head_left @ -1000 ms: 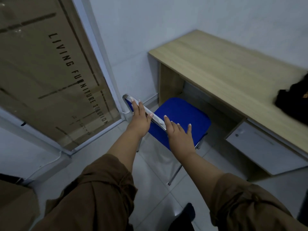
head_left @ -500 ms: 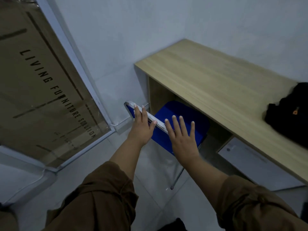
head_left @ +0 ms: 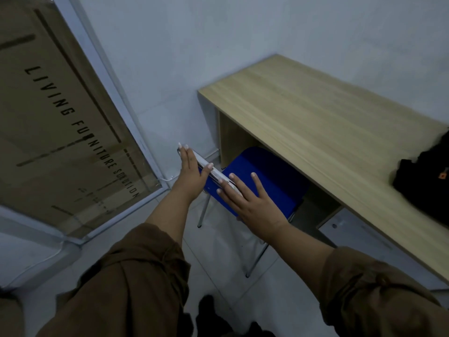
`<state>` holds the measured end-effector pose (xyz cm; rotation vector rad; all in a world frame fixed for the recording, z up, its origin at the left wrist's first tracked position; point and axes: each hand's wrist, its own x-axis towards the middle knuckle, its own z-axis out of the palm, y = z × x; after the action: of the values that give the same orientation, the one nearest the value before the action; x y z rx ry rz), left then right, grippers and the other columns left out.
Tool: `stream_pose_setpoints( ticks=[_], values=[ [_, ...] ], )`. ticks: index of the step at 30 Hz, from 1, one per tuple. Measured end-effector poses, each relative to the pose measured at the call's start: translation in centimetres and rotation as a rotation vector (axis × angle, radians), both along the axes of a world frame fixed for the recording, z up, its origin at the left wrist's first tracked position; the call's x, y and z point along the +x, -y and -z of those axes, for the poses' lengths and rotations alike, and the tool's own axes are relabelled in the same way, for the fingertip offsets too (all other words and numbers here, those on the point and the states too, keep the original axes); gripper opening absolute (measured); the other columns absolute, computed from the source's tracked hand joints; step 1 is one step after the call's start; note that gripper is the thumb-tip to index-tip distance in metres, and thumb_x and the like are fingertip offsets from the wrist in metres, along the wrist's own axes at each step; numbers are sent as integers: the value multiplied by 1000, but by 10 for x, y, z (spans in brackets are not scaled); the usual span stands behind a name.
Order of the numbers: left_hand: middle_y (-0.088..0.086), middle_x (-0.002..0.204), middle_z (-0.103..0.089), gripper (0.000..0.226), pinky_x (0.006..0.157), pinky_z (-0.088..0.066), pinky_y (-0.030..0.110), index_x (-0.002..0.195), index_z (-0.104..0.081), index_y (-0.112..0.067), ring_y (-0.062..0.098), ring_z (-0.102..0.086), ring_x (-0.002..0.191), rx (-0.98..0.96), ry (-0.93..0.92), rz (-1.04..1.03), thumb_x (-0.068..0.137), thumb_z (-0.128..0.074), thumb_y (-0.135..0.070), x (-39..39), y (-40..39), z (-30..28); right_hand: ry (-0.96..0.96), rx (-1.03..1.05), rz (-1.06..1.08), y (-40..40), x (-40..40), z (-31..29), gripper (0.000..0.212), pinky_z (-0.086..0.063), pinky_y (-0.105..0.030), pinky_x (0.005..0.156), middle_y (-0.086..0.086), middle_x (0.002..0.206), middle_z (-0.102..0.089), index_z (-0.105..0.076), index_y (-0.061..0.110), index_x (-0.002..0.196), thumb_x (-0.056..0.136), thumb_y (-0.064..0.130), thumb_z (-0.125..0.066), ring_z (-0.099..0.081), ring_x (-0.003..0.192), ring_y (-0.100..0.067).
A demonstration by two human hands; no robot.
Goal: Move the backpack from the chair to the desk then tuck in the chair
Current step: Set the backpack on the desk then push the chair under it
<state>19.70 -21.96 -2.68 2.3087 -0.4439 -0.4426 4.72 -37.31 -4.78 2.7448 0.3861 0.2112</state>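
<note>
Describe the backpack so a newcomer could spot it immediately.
Start at the long light-wood desk against the white wall. Follow its top to the right edge of the view: the backpack lies there, a soft black bundle with a small orange tag, the only thing on the desk.

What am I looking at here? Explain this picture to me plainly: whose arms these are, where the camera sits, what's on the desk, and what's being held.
There is no machine here. A person wears a wide-angle camera on the head, looking forward and down, so the two arms in brown sleeves are the wearer's own.

The left hand and the right hand both rest flat, fingers spread, against the top of the backrest of a blue chair. Neither hand is closed around anything; they look to be pushing rather than gripping. The chair's seat is partly under the wooden desk.

On the desk, at the right edge of the picture, lies a black backpack, only partly in view. The rest of the desktop that shows is bare wood.

At left, a large cardboard box with printed lettering leans against the wall.
</note>
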Motion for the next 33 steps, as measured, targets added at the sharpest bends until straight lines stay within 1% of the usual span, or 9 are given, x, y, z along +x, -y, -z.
stream_pose_setpoints(
  ticks=[2, 5, 10, 15, 20, 24, 27, 30, 33],
  values=[
    [1, 158, 34, 83, 123, -8, 40, 151, 21, -15, 22, 5, 153, 2, 4, 0, 99, -37, -45, 6, 4, 0, 2, 22, 17, 1, 6, 1, 92, -15, -66, 115, -9, 164, -4, -3, 17, 155, 87, 41, -61, -2, 150, -35],
    [1, 158, 35, 83, 123, -10, 40, 151, 21, -16, 22, 4, 153, 6, 11, 9, 99, -36, -46, 18, 9, 1, -1, 46, 30, 4, 15, 3, 94, -11, -66, 116, -10, 165, -3, -1, 20, 155, 87, 39, -62, 0, 150, -34],
    [1, 157, 36, 83, 124, -6, 41, 151, 23, -16, 21, 10, 152, 27, 23, 49, 99, -34, -47, 38, 22, 3, 4, 97, 100, 11, 28, 3, 96, -14, -66, 115, -9, 165, -1, 2, 19, 155, 87, 39, -63, -1, 151, -33],
    [8, 159, 32, 83, 124, -5, 44, 151, 19, -9, 22, 14, 152, 34, 82, 71, 99, -36, -44, 53, 41, 4, 7, 145, 196, 22, 39, 3, 95, -14, -70, 111, -6, 165, -3, 4, 21, 155, 88, 40, -60, -4, 151, -33],
    [10, 159, 30, 83, 124, -6, 44, 152, 17, -6, 24, 12, 152, 26, 112, 90, 99, -36, -43, 65, 58, 5, 15, 186, 296, 30, 50, 4, 88, -13, -72, 110, -6, 165, -6, -1, 22, 155, 90, 32, -59, -2, 151, -31],
    [11, 159, 31, 84, 125, -3, 45, 152, 19, -7, 24, 17, 151, 48, 90, 108, 99, -34, -46, 74, 75, 2, 33, 191, 416, 36, 55, 2, 86, -6, -72, 112, -8, 165, -6, -2, 24, 155, 88, 24, -57, 2, 151, -31],
    [11, 159, 31, 86, 124, 1, 44, 151, 19, -8, 24, 20, 151, 62, 67, 120, 98, -34, -48, 79, 90, -3, 22, 187, 485, 43, 60, 0, 90, -3, -72, 111, -10, 165, -3, 3, 26, 154, 87, 23, -57, 5, 151, -32],
    [10, 159, 31, 86, 124, 1, 44, 151, 20, -9, 24, 19, 151, 76, 47, 128, 98, -34, -50, 85, 100, -4, 3, 189, 523, 48, 65, -2, 93, 0, -74, 110, -10, 165, 2, 9, 28, 153, 87, 22, -55, 9, 150, -32],
    [10, 159, 31, 87, 124, 2, 44, 151, 21, -9, 24, 21, 150, 56, 49, 138, 98, -34, -49, 91, 110, -1, -4, 205, 551, 53, 69, -3, 95, 3, -76, 108, -11, 164, 3, 13, 29, 152, 86, 20, -55, 9, 150, -33]
  ],
)
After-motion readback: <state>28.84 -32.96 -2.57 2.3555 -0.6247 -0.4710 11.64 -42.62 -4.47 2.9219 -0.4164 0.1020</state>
